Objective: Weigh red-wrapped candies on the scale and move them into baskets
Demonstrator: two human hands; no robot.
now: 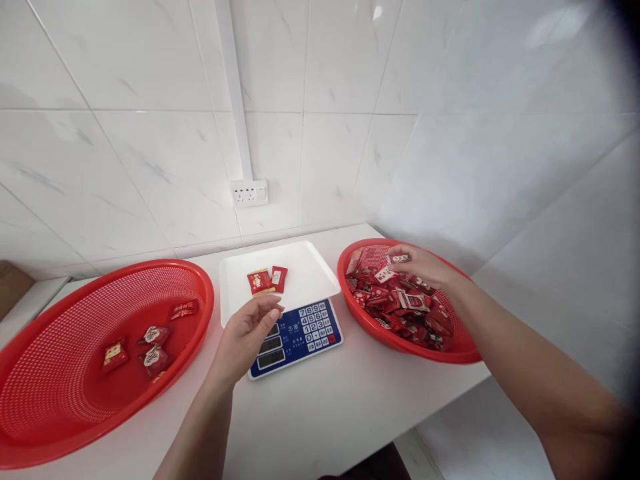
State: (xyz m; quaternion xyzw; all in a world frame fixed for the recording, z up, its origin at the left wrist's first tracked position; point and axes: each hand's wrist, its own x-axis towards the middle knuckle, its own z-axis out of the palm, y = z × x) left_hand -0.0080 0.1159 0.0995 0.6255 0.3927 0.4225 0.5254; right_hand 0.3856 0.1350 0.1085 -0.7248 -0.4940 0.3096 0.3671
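My right hand (423,265) is over the red basket on the right (367,327), its fingers closed on a small red-and-white wrapped candy (399,258). Beneath it lies a heap of wrapped candies (395,300), mostly red. My left hand (250,333) hovers at the left side of the scale's blue keypad panel (295,340), partly covering its displays. Its thumb and fingers are apart, with nothing visible between them. On the white scale tray (310,273) rest a larger red candy packet with gold edges (261,281) and a smaller red packet (279,279), side by side.
To the left stands another red basket (60,373) with several wrapped candies (155,359) at its bottom. The white table (320,413) meets a tiled wall with a power socket (249,193). A brown box (13,287) shows at the far left.
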